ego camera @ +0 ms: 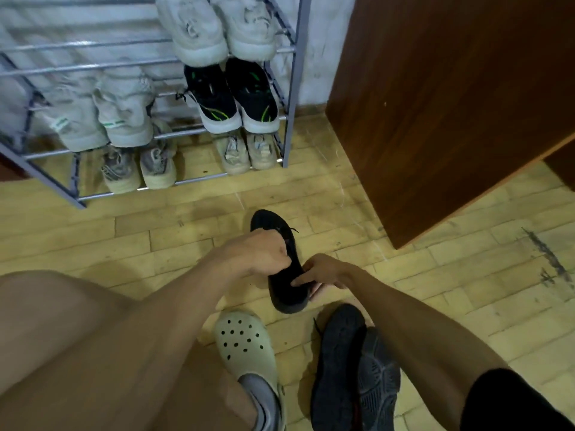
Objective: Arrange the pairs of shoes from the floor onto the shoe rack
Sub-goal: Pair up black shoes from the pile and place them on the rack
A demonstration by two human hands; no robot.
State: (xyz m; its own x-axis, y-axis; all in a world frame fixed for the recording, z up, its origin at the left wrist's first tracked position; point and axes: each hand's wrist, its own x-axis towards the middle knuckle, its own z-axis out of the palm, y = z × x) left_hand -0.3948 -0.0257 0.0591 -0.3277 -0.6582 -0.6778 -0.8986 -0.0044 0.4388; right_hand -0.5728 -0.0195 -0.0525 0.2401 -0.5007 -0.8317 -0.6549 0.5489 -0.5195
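A black lace-up shoe point(284, 284) is held just above the wooden floor in the middle of the view, toe pointing toward the rack. My left hand point(261, 253) grips its laced upper from the left. At the heel end, my right hand point(323, 273) holds the shoe's side with fingers curled round it. A dark grey shoe point(337, 362) lies on the floor near my right forearm, a second one point(378, 384) beside it. The metal shoe rack point(292, 88) stands at the back left with several pairs on its shelves.
The rack holds white sneakers point(217, 29), black-and-green sneakers point(233, 94), pale grey sneakers point(105, 116) and beige pairs point(245, 154) below. A brown wooden cabinet point(451, 104) stands at the right. My foot wears a pale clog point(245, 346) at the bottom centre.
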